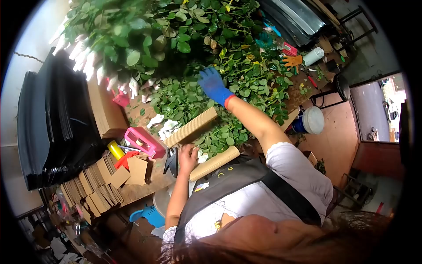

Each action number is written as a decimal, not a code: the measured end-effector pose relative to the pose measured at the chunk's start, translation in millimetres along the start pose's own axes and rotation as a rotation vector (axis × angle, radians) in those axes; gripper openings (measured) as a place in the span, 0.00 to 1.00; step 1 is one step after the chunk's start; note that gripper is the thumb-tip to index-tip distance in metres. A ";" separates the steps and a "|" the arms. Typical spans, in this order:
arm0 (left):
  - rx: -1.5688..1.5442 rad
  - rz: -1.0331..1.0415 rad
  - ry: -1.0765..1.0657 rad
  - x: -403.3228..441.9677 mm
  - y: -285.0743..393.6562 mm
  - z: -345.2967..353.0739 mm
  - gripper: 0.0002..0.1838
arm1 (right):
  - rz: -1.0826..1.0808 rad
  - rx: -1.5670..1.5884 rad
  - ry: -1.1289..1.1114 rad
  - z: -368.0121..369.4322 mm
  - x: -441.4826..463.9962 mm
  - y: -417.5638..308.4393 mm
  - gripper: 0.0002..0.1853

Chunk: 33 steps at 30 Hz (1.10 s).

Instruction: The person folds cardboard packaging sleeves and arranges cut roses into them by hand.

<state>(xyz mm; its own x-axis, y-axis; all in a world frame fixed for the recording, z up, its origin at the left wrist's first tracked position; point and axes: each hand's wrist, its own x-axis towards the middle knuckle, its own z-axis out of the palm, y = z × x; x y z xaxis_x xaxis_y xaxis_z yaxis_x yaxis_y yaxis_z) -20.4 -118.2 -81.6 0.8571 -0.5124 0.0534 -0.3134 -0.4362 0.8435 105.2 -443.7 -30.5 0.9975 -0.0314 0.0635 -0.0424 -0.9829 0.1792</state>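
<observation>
My right hand (214, 86), in a blue glove with a red cuff, is stretched forward over leafy green stems (241, 83), its fingers apart on the leaves. Closer to my body, my bare left hand (188, 159) has curled fingers, and what they grip is hidden. It is beside a rolled edge of corrugated cardboard (215, 163) and a black tool (171, 161). Another corrugated cardboard edge (191, 127) stands beyond it, with leaves between the two. Flower heads in white sleeves (169, 128) lie to the left of these leaves.
A large leafy bunch (162, 35) with white-sleeved heads fills the top. At left are black sheets (57, 127), cardboard pieces (94, 185) and a pink tape dispenser (145, 142). An orange glove (292, 61), red-handled cutters (312, 81) and a white bucket (313, 120) are at right.
</observation>
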 end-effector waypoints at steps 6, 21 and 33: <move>0.000 0.020 0.030 -1.2 0.5 -0.3 0.07 | 0.007 0.215 0.546 -63.1 19.6 28.3 0.10; -0.026 -0.035 0.013 -2.4 0.1 -0.2 0.07 | -0.022 -0.056 -0.141 15.5 -1.1 22.8 0.10; 0.026 0.098 0.031 -0.9 -11.0 4.1 0.07 | -0.108 0.278 0.745 -147.6 -41.5 108.6 0.28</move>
<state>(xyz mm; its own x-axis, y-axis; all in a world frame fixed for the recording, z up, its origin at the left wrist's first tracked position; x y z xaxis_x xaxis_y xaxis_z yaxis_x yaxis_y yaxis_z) -19.4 -116.0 -93.1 0.8341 -0.5302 0.1518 -0.4061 -0.4042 0.8196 50.8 -522.3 131.2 0.6911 0.0994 0.7159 0.1659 -0.9859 -0.0233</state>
